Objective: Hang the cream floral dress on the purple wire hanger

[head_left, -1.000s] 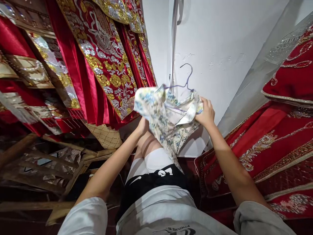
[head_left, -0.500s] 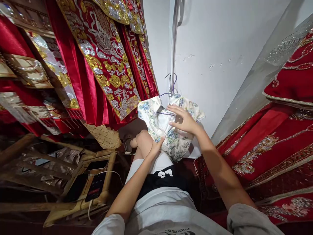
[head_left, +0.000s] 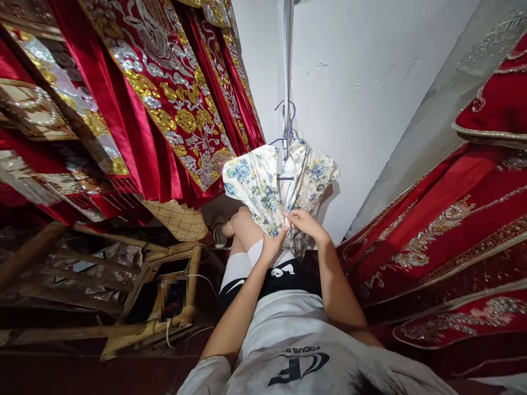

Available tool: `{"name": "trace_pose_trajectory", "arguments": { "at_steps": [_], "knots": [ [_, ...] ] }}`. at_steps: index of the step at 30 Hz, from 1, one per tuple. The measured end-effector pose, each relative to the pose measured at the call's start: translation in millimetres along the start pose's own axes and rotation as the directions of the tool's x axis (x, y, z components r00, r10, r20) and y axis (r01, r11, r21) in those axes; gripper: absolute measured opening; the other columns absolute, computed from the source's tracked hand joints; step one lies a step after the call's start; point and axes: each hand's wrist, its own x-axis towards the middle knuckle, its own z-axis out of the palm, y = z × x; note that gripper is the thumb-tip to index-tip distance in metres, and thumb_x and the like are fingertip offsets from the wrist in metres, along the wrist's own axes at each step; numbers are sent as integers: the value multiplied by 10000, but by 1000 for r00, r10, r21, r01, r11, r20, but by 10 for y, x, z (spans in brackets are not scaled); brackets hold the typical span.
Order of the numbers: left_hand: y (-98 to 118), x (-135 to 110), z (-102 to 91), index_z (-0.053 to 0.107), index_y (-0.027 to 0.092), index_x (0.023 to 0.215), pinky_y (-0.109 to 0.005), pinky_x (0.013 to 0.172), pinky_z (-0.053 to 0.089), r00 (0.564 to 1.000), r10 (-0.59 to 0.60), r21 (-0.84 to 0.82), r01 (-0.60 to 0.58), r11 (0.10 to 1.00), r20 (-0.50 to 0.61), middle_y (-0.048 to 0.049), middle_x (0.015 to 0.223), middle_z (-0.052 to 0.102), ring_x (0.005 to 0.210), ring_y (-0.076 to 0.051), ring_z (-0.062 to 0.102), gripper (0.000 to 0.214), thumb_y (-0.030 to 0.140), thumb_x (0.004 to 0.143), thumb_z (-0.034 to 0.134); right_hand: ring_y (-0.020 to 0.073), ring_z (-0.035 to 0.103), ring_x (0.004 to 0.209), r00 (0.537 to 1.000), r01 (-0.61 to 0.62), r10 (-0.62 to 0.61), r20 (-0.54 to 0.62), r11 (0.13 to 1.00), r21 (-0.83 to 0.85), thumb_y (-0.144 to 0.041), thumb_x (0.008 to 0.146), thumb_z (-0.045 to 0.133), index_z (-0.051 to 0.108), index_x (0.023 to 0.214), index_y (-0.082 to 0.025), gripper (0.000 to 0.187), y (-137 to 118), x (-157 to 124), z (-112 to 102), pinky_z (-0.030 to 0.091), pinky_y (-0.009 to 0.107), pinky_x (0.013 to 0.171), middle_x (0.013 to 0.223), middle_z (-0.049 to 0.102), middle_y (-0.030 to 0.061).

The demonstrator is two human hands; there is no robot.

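Observation:
A white shirt with blue and green flowers (head_left: pixel 257 184) hangs in front of me on a purple hanger (head_left: pixel 293 118). The hanger's hook is up by a pale vertical strip or pole (head_left: pixel 285 71). My left hand (head_left: pixel 275 241) is closed on the shirt's front edge, low down. Beside it, my right hand (head_left: pixel 303 220) pinches the other front edge, thumb and fingers together. The two edges meet between my fingertips, and the neck opening above shows part of the hanger. Whether a button lies under my fingers is too small to tell.
Red embroidered garments (head_left: pixel 193 120) hang at the left, and more red beaded ones (head_left: pixel 436 241) at the right, partly under clear plastic. A bamboo chair (head_left: pixel 191 285) with phones and a white cable (head_left: pixel 206 278) stands at lower left. A white wall (head_left: pixel 354 71) rises ahead.
My right hand has come down from the shirt's neck opening to its front edge, beside my left hand. The shirt front has been drawn together and lies flatter.

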Motion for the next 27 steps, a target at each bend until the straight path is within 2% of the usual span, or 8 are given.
{"name": "trace_pose_trajectory", "arguments": {
  "at_steps": [2, 7, 12, 16, 19, 21, 24, 27],
  "knots": [
    [30, -24, 16, 679, 140, 1160, -429, 1200, 378, 1000, 6, 32, -7, 999, 9, -133, 1259, 715, 1308, -291, 597, 495, 368, 741, 812, 124, 439, 508, 1000, 2, -2, -24, 1000, 2, -495, 851, 613, 562, 636, -190, 377, -55, -9, -65, 306, 266, 535, 548, 542, -24],
    [58, -12, -129, 674, 98, 1188, -488, 1182, 395, 989, -71, 115, 86, 990, -126, -181, 1288, 695, 1323, -349, 576, 526, 382, 763, 802, 140, 489, 529, 989, -9, 26, -148, 994, 113, -418, 821, 623, 566, 624, -192, 306, 39, -65, -16, 357, 268, 554, 533, 542, -10],
    [-17, -20, -129, 589, 133, 1362, -482, 1209, 359, 998, -53, 67, 54, 996, -21, -159, 1386, 641, 1363, -323, 546, 678, 411, 777, 790, 143, 509, 559, 967, -36, 69, -244, 990, 139, -481, 785, 703, 522, 805, -226, 313, 138, -3, 91, 365, 254, 548, 618, 576, -38],
    [-58, -33, -93, 596, 133, 1341, -460, 1204, 362, 999, -44, 73, 43, 996, 9, -167, 1381, 636, 1368, -318, 540, 677, 419, 763, 799, 135, 470, 542, 989, 16, 7, -150, 988, 155, -484, 854, 636, 479, 722, -234, 323, 84, -29, 53, 362, 254, 540, 588, 502, -46],
    [-65, -33, -244, 601, 106, 1296, -463, 1169, 397, 990, -93, 162, 110, 981, -109, -194, 1355, 639, 1357, -353, 538, 632, 427, 781, 778, 122, 443, 515, 996, -1, 24, -89, 969, 248, -487, 840, 663, 507, 692, -223, 341, 60, -104, -14, 345, 251, 521, 563, 468, -49],
    [-67, -50, -373, 534, 115, 1367, -453, 1181, 376, 980, -24, 263, 77, 962, -200, -200, 1445, 564, 1405, -358, 482, 682, 423, 800, 757, 114, 435, 493, 994, -41, 72, -82, 944, 327, -477, 814, 684, 525, 654, -211, 349, 66, -139, -53, 316, 249, 501, 527, 449, -50],
    [-66, -90, -432, 392, 155, 1479, -425, 1246, 250, 938, 255, 464, -123, 877, -234, -195, 1594, 364, 1519, -334, 300, 822, 390, 789, 773, 94, 389, 429, 993, -82, 112, -46, 902, 424, -432, 777, 702, 521, 576, -203, 354, 62, -150, -68, 281, 247, 473, 445, 386, -65],
    [-64, -73, -273, 483, 177, 1378, -414, 1194, 314, 940, 341, 548, -286, 786, 2, -179, 1455, 511, 1410, -312, 442, 613, 345, 836, 714, 77, 343, 364, 990, -137, 115, 77, 901, 412, -426, 742, 718, 554, 540, -195, 348, -2, -149, -18, 280, 242, 441, 380, 372, -71]
  ]
}}
